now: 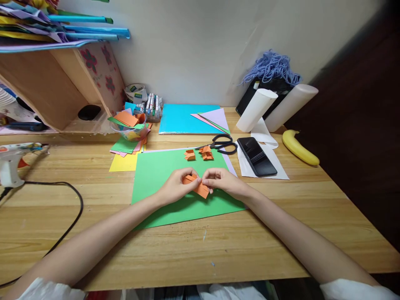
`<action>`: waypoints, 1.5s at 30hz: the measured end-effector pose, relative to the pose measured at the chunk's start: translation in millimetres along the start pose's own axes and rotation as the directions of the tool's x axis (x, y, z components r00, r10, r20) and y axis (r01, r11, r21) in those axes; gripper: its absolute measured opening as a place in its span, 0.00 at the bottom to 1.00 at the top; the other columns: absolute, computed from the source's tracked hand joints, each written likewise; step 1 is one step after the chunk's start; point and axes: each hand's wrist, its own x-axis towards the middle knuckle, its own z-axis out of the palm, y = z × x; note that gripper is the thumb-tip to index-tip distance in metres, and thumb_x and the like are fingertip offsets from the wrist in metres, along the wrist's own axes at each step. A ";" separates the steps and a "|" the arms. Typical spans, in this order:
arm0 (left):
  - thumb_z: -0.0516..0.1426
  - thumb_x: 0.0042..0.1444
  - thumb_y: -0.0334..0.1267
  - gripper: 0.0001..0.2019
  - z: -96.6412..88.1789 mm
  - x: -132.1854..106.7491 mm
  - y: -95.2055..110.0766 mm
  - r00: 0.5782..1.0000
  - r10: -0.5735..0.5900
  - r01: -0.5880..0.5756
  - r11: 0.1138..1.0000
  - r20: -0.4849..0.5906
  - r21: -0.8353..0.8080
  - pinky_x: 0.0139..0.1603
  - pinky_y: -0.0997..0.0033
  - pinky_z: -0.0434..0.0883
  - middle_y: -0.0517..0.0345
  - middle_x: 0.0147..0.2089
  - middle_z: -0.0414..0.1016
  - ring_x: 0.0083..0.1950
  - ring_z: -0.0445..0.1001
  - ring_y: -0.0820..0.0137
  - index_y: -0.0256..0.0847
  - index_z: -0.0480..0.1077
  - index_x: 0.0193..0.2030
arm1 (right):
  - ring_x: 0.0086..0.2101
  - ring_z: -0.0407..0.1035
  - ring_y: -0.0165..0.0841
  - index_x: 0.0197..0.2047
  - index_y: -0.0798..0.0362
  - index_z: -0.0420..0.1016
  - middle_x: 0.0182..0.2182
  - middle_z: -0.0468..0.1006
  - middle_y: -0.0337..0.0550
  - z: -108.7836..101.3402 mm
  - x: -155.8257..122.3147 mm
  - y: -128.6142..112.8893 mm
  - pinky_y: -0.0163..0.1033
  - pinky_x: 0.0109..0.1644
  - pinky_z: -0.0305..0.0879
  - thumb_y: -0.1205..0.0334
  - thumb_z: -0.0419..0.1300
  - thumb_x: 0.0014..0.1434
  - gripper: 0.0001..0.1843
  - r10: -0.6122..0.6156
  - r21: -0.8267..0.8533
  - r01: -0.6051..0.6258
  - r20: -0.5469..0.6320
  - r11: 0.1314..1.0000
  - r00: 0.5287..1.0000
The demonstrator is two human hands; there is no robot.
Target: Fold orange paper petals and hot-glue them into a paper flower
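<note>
Between my hands is a piece of folded orange paper (pixel 201 190), held just above a green sheet of paper (pixel 156 179). My left hand (pixel 178 185) is closed on its left part, thumb on top. My right hand (pixel 223 182) pinches its upper right edge with thumb and fingers, and the fingertips of both hands nearly meet there. Beyond the hands, two small folded orange paper pieces (pixel 206 153) lie at the far edge of the green sheet. A pair of black-handled scissors (pixel 223 143) rests just behind them.
A phone (pixel 256 156) and a banana (pixel 300 148) lie at right, near white paper rolls (pixel 258 110). At back left stand a tub of paper scraps (pixel 129 125) and markers (pixel 152 104). A glue gun (pixel 14 162) with its black cord (pixel 79 208) is at far left.
</note>
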 end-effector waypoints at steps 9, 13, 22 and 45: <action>0.55 0.51 0.47 0.14 -1.1 5.0 -2.4 0.997 -0.075 0.072 0.989 -0.019 -0.128 0.25 0.76 0.56 0.62 0.24 0.62 0.24 0.59 0.76 0.36 0.65 0.28 | 0.21 0.62 0.23 0.28 0.56 0.68 0.21 0.69 0.34 5.4 0.6 2.8 0.31 0.27 0.59 0.53 0.63 0.51 0.14 -0.077 0.034 0.081 -0.127 0.996 0.989; 0.54 0.51 0.47 0.14 0.8 6.3 -6.0 0.997 -0.074 0.067 0.982 -0.038 -0.178 0.25 0.76 0.56 0.63 0.23 0.59 0.25 0.58 0.76 0.37 0.63 0.27 | 0.23 0.64 0.24 0.31 0.56 0.69 0.24 0.71 0.36 4.7 1.6 5.3 0.32 0.30 0.62 0.53 0.62 0.51 0.14 -0.074 0.064 0.082 -0.113 0.995 0.991; 0.54 0.52 0.45 0.13 0.8 5.5 -5.8 0.997 -0.051 0.043 0.988 -0.053 -0.150 0.25 0.77 0.56 0.64 0.23 0.58 0.25 0.57 0.77 0.37 0.61 0.26 | 0.23 0.64 0.25 0.31 0.56 0.70 0.24 0.70 0.37 3.0 2.0 6.1 0.33 0.31 0.62 0.52 0.62 0.51 0.14 -0.079 0.000 0.079 -0.128 0.997 0.989; 0.57 0.51 0.43 0.12 -1.1 4.7 -5.9 0.996 -0.080 0.084 0.951 0.028 -0.298 0.27 0.76 0.58 0.63 0.25 0.62 0.26 0.60 0.77 0.36 0.63 0.27 | 0.23 0.64 0.23 0.31 0.57 0.72 0.23 0.70 0.35 -0.8 0.4 1.7 0.30 0.29 0.63 0.57 0.64 0.50 0.11 -0.034 0.105 0.036 -0.024 0.994 0.999</action>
